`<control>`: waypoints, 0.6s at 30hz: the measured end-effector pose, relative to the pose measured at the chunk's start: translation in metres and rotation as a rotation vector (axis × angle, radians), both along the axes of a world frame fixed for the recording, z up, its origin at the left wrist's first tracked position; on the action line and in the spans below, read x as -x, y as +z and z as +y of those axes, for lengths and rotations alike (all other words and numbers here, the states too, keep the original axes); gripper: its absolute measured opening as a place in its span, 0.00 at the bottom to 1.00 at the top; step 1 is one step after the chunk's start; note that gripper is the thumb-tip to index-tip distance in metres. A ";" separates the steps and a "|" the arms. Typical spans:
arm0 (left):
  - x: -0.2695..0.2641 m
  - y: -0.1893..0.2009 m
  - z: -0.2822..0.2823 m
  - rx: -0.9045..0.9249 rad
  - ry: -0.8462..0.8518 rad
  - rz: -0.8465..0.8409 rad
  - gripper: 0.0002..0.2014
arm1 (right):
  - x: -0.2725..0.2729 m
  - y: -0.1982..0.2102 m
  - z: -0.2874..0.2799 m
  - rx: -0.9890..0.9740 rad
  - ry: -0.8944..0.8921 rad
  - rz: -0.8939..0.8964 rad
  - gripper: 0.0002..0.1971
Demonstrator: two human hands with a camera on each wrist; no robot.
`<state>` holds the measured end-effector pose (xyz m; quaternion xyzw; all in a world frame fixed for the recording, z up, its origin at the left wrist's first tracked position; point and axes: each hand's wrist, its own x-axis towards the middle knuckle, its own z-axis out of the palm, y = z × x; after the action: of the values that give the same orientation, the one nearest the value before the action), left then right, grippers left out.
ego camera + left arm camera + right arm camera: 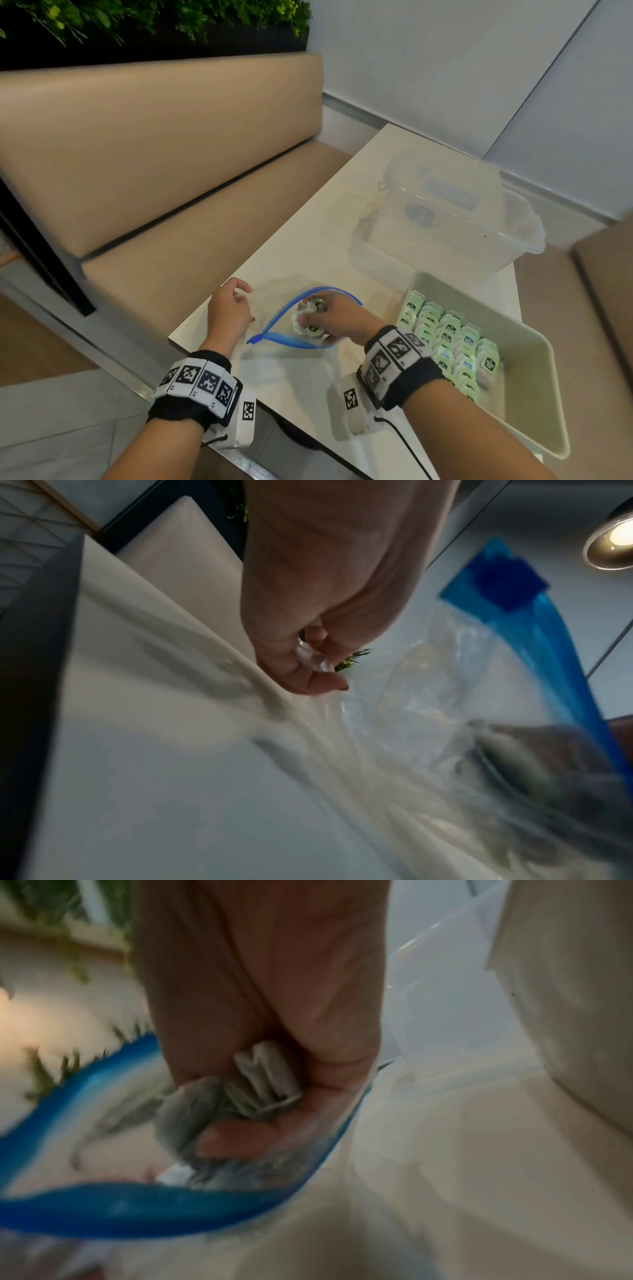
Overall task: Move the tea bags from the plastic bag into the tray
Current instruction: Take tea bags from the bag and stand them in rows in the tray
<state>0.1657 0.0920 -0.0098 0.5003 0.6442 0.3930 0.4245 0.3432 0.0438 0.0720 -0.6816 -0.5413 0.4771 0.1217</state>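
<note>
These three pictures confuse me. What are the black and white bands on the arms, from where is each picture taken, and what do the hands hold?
No machine here: a person works with bare hands. The patterned bands carry small cameras. The wide picture comes from a camera on the head; the other two look along each hand from the wrists.

On the white table lie a clear plastic bag with a blue zip edge, a pale tray with rows of green tea bags, and a clear box behind.

The left hand pinches the plastic bag's clear film. The right hand is inside the bag's mouth, its fingers curled around a bunch of tea bags.
</note>
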 end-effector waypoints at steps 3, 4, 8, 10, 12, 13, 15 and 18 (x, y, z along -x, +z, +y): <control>-0.002 0.001 0.003 0.000 -0.015 0.011 0.16 | -0.007 0.011 -0.011 -0.051 -0.032 0.241 0.10; -0.004 0.002 0.003 -0.005 -0.025 0.016 0.16 | -0.009 0.014 -0.013 -0.075 -0.025 0.255 0.11; -0.006 0.003 0.002 0.006 -0.029 0.046 0.16 | -0.016 0.026 -0.023 -0.223 -0.032 0.285 0.07; -0.004 0.003 0.003 0.023 -0.013 0.042 0.16 | -0.023 0.032 -0.029 -0.231 -0.084 0.401 0.06; -0.002 0.004 0.003 0.037 -0.023 0.064 0.15 | -0.032 0.042 -0.034 -0.196 -0.158 0.547 0.06; -0.002 0.005 0.002 0.034 -0.039 0.094 0.15 | -0.036 0.046 -0.036 -0.184 -0.191 0.610 0.05; -0.002 0.011 -0.001 0.017 -0.084 0.218 0.12 | -0.045 0.053 -0.039 -0.188 -0.216 0.684 0.06; 0.001 0.032 -0.011 0.045 -0.139 0.446 0.09 | -0.053 0.062 -0.043 -0.208 -0.220 0.672 0.06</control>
<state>0.1647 0.0810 0.0220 0.6083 0.6948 0.2282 0.3086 0.3964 0.0004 0.1339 -0.5249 -0.4400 0.6010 0.4119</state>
